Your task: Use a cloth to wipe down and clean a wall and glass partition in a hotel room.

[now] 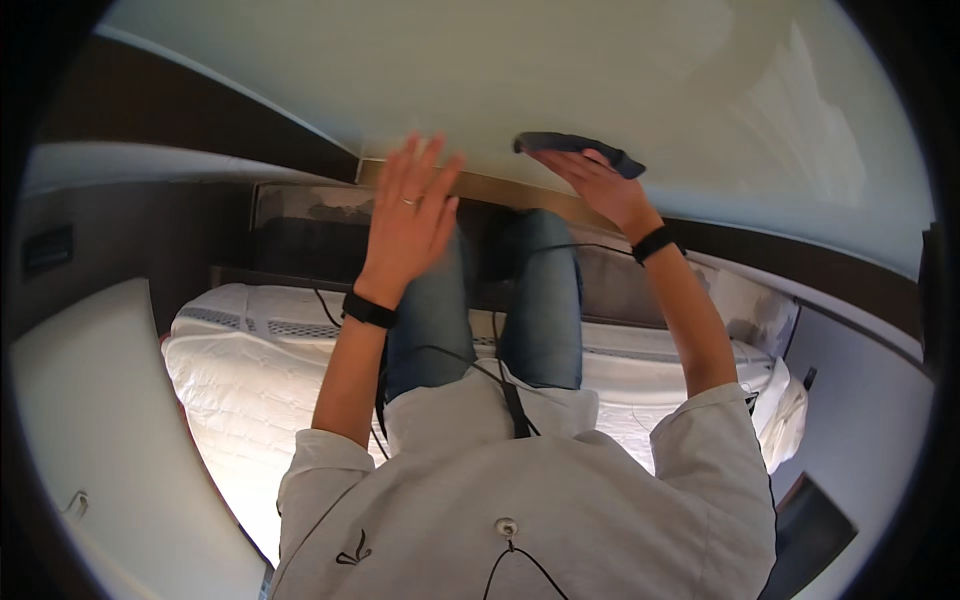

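My left hand (412,214) is raised with its fingers spread and nothing in it, a ring on one finger and a black band at the wrist. Its fingertips are blurred near the lower edge of a pale glossy panel (600,67); whether they touch it I cannot tell. To the right, my right hand (592,184) holds a dark grey folded cloth (581,144) flat against or close to that panel. A black band circles the right wrist too. Below the hands are my knees in blue jeans.
Behind my legs lies a white quilted mattress (247,375). Thin black cables (450,351) hang across my lap. A dark trim (210,105) borders the panel. A pale door-like panel (112,450) stands at the left, a grey wall (855,405) at the right.
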